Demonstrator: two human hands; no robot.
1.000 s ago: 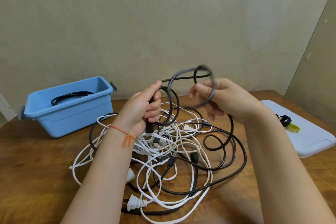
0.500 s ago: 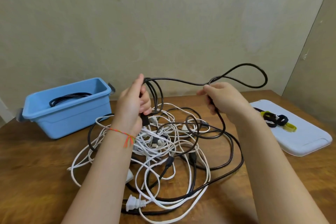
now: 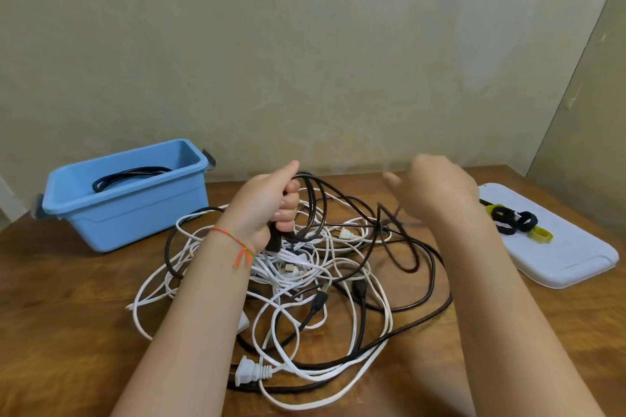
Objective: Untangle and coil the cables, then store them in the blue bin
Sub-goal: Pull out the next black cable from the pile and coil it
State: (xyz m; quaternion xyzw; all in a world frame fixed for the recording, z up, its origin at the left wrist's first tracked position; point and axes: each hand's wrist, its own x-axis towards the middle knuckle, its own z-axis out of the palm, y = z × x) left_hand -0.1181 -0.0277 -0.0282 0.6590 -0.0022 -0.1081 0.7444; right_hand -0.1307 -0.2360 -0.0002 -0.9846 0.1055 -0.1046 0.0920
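Gripping a few turns of black cable (image 3: 313, 206) in a closed fist, the left hand (image 3: 267, 206) is held above the far side of the tangle (image 3: 298, 281), thumb up, with a black plug end hanging just below the fist. Right hand (image 3: 437, 186) is blurred; fingers appear loosely spread and no cable is clearly seen between them, so its grip cannot be determined.

Black cable leaves the left fist as upright loops, then runs rightward and down, passing below the right hand before sweeping along the near right edge of the pile on the surface (image 3: 67, 315). Free length therefore lies to the right of the coil, nearer the right hand. Judgement: the next turn would come from that side, fed leftward to the fist.

White cables (image 3: 338, 359) cross the black run at several points; a snag is likely there.

Blue bin (image 3: 135, 210) stands far left, well apart from the pile, one coiled black cable already inside. Bin lid (image 3: 569, 257) lies right, carrying black and yellow straps (image 3: 518, 222).
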